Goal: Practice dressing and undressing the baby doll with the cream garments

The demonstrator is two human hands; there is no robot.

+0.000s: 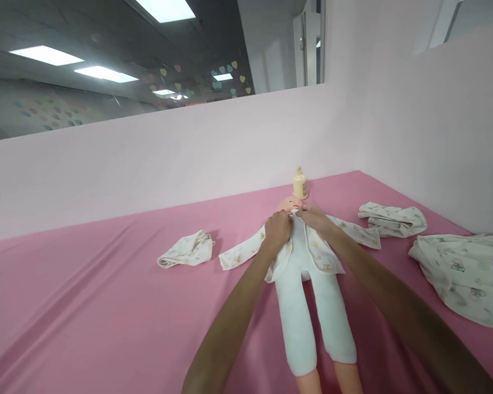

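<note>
A baby doll with a white cloth body lies on its back, its head toward the wall and its lower legs running out of view at the bottom. It wears a white printed baby jacket, sleeves spread to both sides and the front hanging apart over the chest. At the neckline, my left hand is closed on the left edge of the jacket's collar. Opposite it, my right hand pinches the collar's right side near the doll's chin. My fingertips are partly hidden.
The doll lies on a pink sheet. Behind its head stands a cream pump bottle. A small folded printed cloth lies to the left. To the right are a folded cloth and a larger printed blanket. White walls border the back and right.
</note>
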